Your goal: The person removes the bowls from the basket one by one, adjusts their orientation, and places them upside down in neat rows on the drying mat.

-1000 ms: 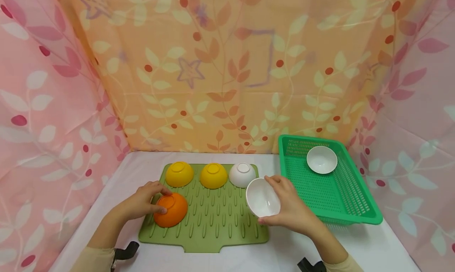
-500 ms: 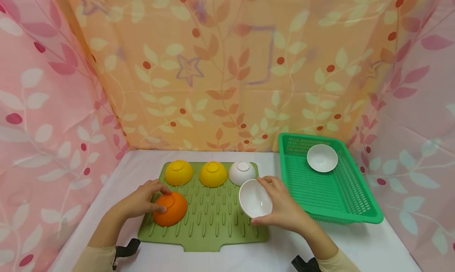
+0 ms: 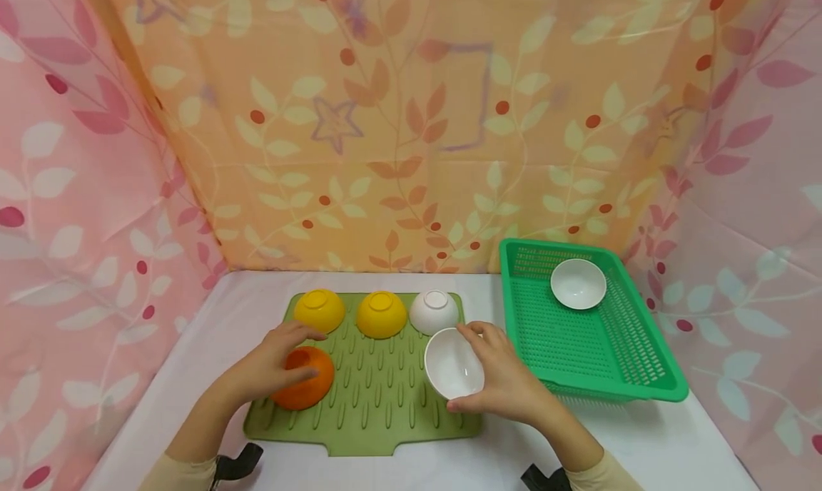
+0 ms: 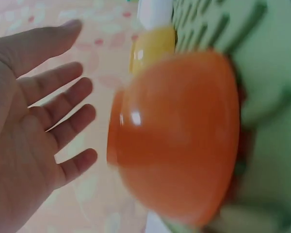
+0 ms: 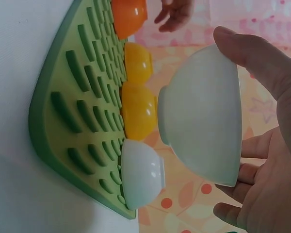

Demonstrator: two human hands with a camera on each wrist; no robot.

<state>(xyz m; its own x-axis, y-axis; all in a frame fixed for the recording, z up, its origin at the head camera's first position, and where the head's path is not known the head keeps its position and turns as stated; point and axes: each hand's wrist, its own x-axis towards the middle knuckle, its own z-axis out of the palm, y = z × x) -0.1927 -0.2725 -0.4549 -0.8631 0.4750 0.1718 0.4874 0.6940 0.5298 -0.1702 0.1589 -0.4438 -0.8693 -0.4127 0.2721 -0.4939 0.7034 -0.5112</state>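
Note:
An orange bowl lies upside down on the front left of the green drying mat. Just above it hovers my left hand; in the left wrist view its fingers are spread, and a gap separates them from the orange bowl. My right hand grips a white bowl by its rim, thumb on one side and fingers on the other. In the right wrist view this white bowl is held above the mat, base toward it and apart from it.
Two yellow bowls and another white bowl stand upside down along the mat's back edge. To the right, a green basket holds a white bowl, mouth up. Patterned curtains enclose the white table.
My left hand has let go of the orange bowl and lifted slightly off it. My right hand has moved left with the white bowl, over the mat's right part.

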